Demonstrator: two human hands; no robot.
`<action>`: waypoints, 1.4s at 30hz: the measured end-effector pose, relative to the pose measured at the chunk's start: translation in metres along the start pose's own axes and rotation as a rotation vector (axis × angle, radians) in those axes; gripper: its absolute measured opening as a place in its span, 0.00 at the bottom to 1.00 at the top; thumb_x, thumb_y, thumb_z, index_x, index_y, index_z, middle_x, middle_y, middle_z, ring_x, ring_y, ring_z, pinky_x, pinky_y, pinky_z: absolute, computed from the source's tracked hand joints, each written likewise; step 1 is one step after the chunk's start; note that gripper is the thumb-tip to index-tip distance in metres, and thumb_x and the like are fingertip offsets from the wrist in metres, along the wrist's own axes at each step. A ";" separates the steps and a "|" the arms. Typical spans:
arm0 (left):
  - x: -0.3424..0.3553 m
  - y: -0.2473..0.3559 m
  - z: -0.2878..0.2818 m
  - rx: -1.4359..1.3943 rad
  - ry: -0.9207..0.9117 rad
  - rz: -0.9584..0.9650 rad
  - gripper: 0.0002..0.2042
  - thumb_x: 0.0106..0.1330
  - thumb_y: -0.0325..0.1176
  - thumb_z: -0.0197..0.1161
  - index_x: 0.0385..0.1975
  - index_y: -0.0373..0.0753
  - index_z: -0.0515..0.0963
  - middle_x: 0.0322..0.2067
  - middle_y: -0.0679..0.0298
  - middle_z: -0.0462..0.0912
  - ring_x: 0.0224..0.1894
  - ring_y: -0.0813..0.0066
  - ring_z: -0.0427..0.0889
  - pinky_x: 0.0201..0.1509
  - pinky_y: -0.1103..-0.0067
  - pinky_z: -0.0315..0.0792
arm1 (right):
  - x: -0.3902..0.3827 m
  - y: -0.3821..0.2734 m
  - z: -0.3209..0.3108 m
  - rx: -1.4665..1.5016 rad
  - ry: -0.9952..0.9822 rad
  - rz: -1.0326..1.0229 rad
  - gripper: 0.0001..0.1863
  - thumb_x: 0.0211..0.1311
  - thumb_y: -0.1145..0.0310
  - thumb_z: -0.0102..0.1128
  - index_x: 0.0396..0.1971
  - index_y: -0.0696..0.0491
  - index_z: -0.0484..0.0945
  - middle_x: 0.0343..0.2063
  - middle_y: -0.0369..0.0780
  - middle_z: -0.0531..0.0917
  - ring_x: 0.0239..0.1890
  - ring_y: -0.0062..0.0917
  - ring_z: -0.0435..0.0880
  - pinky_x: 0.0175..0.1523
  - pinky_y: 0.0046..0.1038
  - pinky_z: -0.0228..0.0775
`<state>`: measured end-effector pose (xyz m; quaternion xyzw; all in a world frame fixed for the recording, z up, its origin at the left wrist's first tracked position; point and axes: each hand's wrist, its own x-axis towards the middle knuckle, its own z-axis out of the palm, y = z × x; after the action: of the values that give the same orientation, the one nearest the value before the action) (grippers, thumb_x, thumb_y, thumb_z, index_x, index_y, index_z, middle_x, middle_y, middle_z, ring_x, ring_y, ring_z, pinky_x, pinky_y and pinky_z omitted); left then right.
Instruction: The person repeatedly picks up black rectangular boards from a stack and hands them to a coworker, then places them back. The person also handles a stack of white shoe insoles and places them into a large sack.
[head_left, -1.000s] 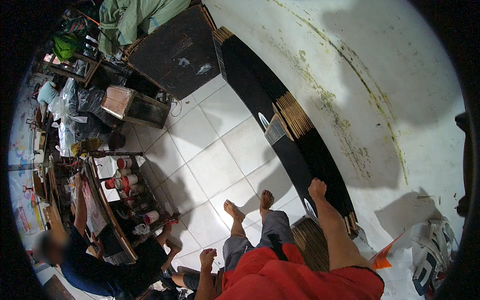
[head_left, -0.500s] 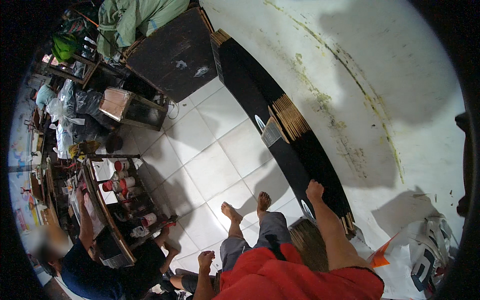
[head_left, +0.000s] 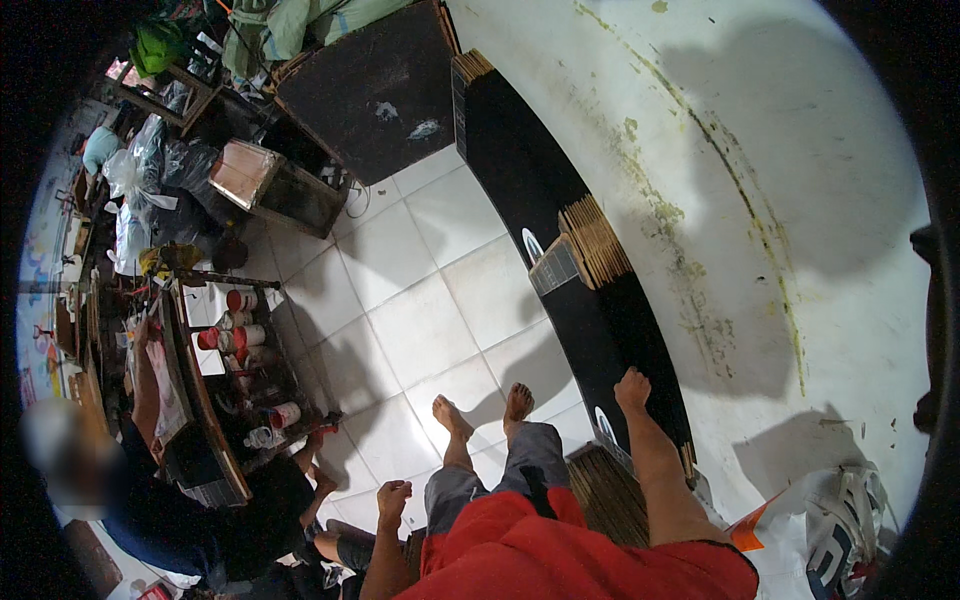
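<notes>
My right hand (head_left: 632, 388) is closed in a fist at the near part of a long row of black flat-packed cardboard (head_left: 510, 150) with brown edges. The row stands along the white wall. Whether the fingers grip a sheet or only rest against it is hidden. My left hand (head_left: 394, 500) hangs beside my left thigh, its fingers curled together. Anything inside that hand is too small to make out. Close to my right leg is a stack of brown cardboard edges (head_left: 606, 492).
At left, a co-worker in dark clothing (head_left: 170, 530) sits by a wooden workbench (head_left: 215, 420) with red and white cans (head_left: 240, 338). A wooden box frame (head_left: 275, 190) and a dark board (head_left: 375, 95) stand farther off. A white bag (head_left: 845, 530) lies at lower right.
The view has shifted, moving the far objects rightward in the picture. My left hand has moved slightly up and left; my right hand stays at the black cardboard. The co-worker's raised forearm no longer shows.
</notes>
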<state>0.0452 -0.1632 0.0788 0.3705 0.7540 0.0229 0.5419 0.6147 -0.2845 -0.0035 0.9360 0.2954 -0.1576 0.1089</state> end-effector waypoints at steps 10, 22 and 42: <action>-0.002 -0.027 -0.004 0.028 -0.017 -0.022 0.14 0.53 0.37 0.64 0.33 0.34 0.76 0.23 0.64 0.80 0.24 0.76 0.78 0.26 0.81 0.67 | -0.007 -0.006 -0.007 0.106 -0.115 0.059 0.13 0.47 0.67 0.60 0.33 0.56 0.74 0.30 0.45 0.81 0.35 0.37 0.81 0.39 0.35 0.75; -0.004 0.014 -0.011 -0.115 0.008 0.005 0.14 0.53 0.32 0.64 0.33 0.28 0.75 0.24 0.61 0.78 0.25 0.76 0.76 0.29 0.81 0.70 | -0.035 -0.014 -0.039 0.039 -0.159 0.080 0.22 0.47 0.65 0.60 0.43 0.57 0.71 0.37 0.46 0.79 0.39 0.38 0.80 0.43 0.37 0.74; 0.090 -0.117 -0.302 -1.150 0.694 -0.103 0.05 0.55 0.36 0.59 0.27 0.44 0.75 0.24 0.68 0.76 0.26 0.74 0.74 0.33 0.72 0.65 | -0.057 -0.196 -0.113 -0.072 -0.168 -0.360 0.19 0.45 0.65 0.56 0.38 0.58 0.73 0.37 0.53 0.78 0.42 0.45 0.78 0.47 0.39 0.71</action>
<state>-0.2814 -0.0841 0.0799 -0.0423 0.7690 0.5126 0.3795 0.4816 -0.1239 0.0998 0.8471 0.4532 -0.2416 0.1367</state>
